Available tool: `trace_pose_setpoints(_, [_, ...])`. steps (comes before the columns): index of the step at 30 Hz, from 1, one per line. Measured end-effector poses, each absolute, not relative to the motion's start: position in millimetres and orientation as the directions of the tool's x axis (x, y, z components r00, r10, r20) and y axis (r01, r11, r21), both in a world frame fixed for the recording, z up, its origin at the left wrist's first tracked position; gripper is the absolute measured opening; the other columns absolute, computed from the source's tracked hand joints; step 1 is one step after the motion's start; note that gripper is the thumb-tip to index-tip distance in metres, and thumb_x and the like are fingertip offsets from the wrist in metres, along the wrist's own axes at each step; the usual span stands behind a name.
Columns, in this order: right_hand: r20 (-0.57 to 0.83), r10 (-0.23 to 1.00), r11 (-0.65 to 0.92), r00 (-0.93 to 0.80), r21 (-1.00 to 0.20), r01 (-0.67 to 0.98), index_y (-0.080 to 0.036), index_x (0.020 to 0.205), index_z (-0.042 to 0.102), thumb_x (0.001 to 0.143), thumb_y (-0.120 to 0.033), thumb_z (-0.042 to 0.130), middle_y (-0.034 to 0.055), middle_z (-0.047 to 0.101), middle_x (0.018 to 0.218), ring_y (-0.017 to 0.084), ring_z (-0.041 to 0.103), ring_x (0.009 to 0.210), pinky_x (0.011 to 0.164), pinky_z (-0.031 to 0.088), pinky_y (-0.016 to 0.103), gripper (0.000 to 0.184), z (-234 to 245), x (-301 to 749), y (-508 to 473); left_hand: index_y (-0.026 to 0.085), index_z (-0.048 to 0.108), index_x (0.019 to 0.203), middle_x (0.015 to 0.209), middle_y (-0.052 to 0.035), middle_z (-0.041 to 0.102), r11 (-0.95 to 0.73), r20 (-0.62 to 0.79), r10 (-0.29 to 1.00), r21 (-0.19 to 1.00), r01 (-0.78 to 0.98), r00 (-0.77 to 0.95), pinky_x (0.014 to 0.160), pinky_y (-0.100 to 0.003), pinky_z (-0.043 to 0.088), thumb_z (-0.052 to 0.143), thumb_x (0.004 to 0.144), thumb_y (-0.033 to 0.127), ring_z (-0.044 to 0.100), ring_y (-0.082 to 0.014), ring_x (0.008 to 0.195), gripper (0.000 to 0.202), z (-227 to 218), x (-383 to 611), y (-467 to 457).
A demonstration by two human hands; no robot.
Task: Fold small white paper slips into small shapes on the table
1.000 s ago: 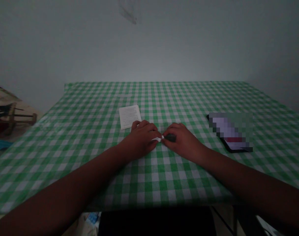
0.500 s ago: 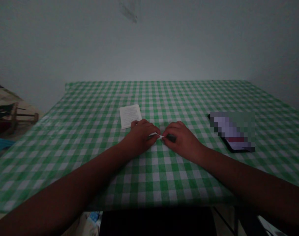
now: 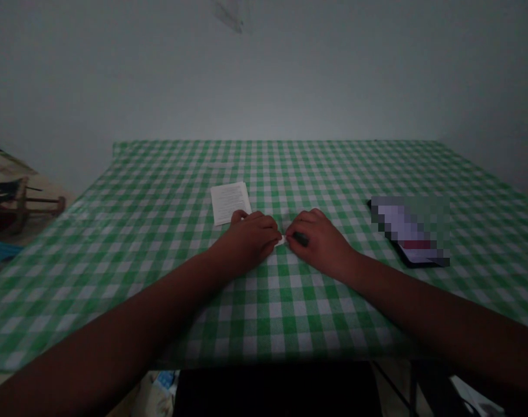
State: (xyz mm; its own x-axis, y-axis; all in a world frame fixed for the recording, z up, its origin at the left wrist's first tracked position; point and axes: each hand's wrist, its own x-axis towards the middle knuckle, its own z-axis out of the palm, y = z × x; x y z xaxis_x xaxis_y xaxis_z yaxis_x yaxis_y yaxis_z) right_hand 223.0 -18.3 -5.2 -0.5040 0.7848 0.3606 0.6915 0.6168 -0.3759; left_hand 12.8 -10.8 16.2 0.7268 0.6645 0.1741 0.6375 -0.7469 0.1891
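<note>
A small white piece (image 3: 280, 241), perhaps folded paper, shows between my two hands just over the tablecloth; most of it is covered by fingers. My left hand (image 3: 246, 240) is closed around its left end, fingers bent and the back of the hand upward. From the other side my right hand (image 3: 320, 243) pinches at its right tip with thumb and forefinger. Just beyond my left hand lies a small stack of printed paper sheets (image 3: 230, 201), its near corner partly hidden by that hand.
A green-and-white checked tablecloth (image 3: 281, 313) covers the table. To the right lies a phone (image 3: 414, 258) with its screen blurred out. A pale wall (image 3: 272, 75) rises behind the table. At the left are a wooden stool (image 3: 42, 200) and a blue object (image 3: 1, 255).
The fingers of my left hand have closed further over the white piece, so less of it shows. My right hand keeps its pinch. The view has tilted very slightly.
</note>
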Motion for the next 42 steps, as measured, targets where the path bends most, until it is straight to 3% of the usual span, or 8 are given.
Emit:
trace_pose_setpoints(19, [0.277, 0.673, 0.733, -0.685, -0.368, 0.571, -0.020, 0.089, 0.072, 0.092, -0.018, 0.057, 0.0046, 0.068, 0.091, 0.020, 0.057, 0.089, 0.086, 0.040, 0.038, 0.015, 6.5, 232.0, -11.5, 0.028, 0.068, 0.110, 0.113, -0.0018, 0.069, -0.682, 0.133, 0.728, 0.228, 0.694, 0.672, 0.082, -0.040, 0.028, 0.058, 0.091, 0.023, 0.055, -0.0230, 0.107, 0.022, 16.8, 12.1, -14.3])
trace_pose_setpoints(28, [0.147, 0.641, 0.761, -0.754, -0.249, 0.599, -0.023, 0.102, 0.076, 0.093, -0.022, 0.057, 0.0082, 0.069, 0.106, 0.025, 0.057, 0.096, 0.088, 0.043, 0.043, 0.021, 27.8, 245.9, -22.7, 0.032, 0.065, 0.117, 0.117, -0.0017, 0.065, -0.730, 0.138, 0.682, 0.085, 0.678, 0.718, 0.080, -0.040, 0.028, 0.055, 0.094, 0.022, 0.052, -0.0238, 0.107, 0.028, 15.6, 11.9, -17.1])
trace_pose_setpoints(31, [0.136, 0.627, 0.769, -0.767, -0.259, 0.584, -0.022, 0.096, 0.076, 0.094, -0.023, 0.056, 0.0073, 0.070, 0.101, 0.023, 0.059, 0.094, 0.089, 0.043, 0.043, 0.020, 32.0, 249.8, -19.2, 0.031, 0.066, 0.116, 0.116, -0.0029, 0.066, -0.743, 0.131, 0.668, 0.053, 0.668, 0.733, 0.081, -0.041, 0.028, 0.057, 0.092, 0.019, 0.052, -0.0245, 0.107, 0.028, 18.5, 12.8, -18.3])
trace_pose_setpoints(37, [0.144, 0.677, 0.728, -0.722, -0.279, 0.627, -0.025, 0.117, 0.071, 0.094, -0.023, 0.055, 0.0089, 0.065, 0.102, 0.024, 0.058, 0.096, 0.085, 0.046, 0.041, 0.028, 22.5, 245.0, -18.6, 0.028, 0.067, 0.116, 0.114, -0.0046, 0.068, -0.746, 0.122, 0.663, 0.034, 0.665, 0.738, 0.085, -0.044, 0.029, 0.057, 0.092, 0.015, 0.054, -0.0256, 0.107, 0.029, 23.2, 14.8, -22.8])
trace_pose_setpoints(42, [0.109, 0.686, 0.727, -0.719, -0.148, 0.671, -0.024, 0.107, 0.073, 0.096, -0.027, 0.051, 0.0099, 0.062, 0.103, 0.024, 0.054, 0.092, 0.080, 0.044, 0.041, 0.025, 17.5, 240.6, -24.8, 0.028, 0.068, 0.113, 0.114, -0.0037, 0.068, -0.728, 0.121, 0.685, 0.066, 0.682, 0.719, 0.089, -0.046, 0.029, 0.057, 0.091, 0.016, 0.057, -0.0260, 0.107, 0.027, 24.3, 15.5, -26.2])
